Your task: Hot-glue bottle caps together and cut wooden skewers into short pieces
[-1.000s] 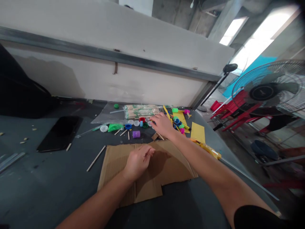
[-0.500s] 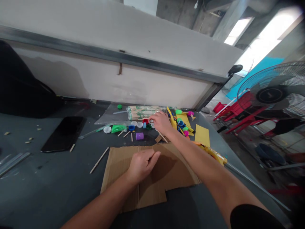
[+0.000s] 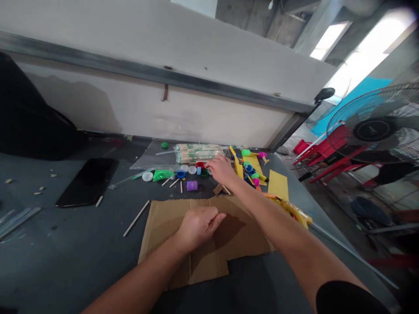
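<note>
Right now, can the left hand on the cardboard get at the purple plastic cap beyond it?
Probably yes. The left hand rests on the cardboard sheet, and the purple plastic cap sits just past the sheet's far edge, with nothing seen between them. The right hand is off to one side.

1. The left hand [image 3: 198,229] rests on cardboard [image 3: 252,231], which lies on the bench [image 3: 81,244].
2. The right hand [image 3: 222,171] sits just beside bottle caps [image 3: 192,170].
3. Bagged skewers [image 3: 196,153] lie behind the caps.
4. A phone [image 3: 87,182] lies well left.
5. A fan [image 3: 373,129] stands off the bench, right.
</note>
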`<state>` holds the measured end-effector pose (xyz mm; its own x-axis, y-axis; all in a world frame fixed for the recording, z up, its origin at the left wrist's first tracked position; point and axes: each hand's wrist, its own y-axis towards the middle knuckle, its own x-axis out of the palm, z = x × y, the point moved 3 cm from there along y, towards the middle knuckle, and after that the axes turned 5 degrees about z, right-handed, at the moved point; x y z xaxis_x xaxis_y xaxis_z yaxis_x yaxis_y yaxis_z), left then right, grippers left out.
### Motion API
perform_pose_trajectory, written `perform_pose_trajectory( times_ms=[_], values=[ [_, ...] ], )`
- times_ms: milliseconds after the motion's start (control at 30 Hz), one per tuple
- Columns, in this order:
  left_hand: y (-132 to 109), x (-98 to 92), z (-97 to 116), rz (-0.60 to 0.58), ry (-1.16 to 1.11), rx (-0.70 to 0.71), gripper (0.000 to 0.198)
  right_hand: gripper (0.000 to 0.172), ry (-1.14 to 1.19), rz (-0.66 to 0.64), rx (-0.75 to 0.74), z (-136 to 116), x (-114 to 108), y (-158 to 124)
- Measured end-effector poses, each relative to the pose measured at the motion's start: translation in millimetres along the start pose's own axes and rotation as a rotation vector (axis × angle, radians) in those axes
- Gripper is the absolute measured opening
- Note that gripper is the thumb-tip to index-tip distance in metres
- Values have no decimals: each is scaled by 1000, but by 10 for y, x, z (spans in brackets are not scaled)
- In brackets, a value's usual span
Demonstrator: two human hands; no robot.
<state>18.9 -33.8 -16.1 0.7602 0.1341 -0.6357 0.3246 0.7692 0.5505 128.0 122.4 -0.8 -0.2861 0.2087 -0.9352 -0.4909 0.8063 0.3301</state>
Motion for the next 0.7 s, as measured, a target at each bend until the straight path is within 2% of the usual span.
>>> perform_pose_trajectory(
  times_ms=[133,200,267,333,400,500,633,700],
  values=[
    [11,-21,0,68,-96,17,27,27,-9,-19,1,17,-69,-56],
    [15,-16,-8,55,-124,-14,25,25,-14,-28,23,8,-89,-75],
    [8,4,-18,-5,-106,-57,14,21,-17,-40,54,-8,-87,-83],
    [-2,17,-21,-47,-65,-80,22,18,-9,-50,77,-26,-69,-80],
    [-4,9,-23,-34,-35,-91,25,13,17,-54,101,-33,-57,-66],
    [7,-13,-37,17,-84,-129,19,13,93,-35,162,-4,-93,-36],
    [17,-23,-108,106,-249,-280,14,15,247,-16,224,69,-252,-32],
    [8,-13,-163,163,-397,-423,14,16,473,-22,243,80,-339,-81]
  ],
)
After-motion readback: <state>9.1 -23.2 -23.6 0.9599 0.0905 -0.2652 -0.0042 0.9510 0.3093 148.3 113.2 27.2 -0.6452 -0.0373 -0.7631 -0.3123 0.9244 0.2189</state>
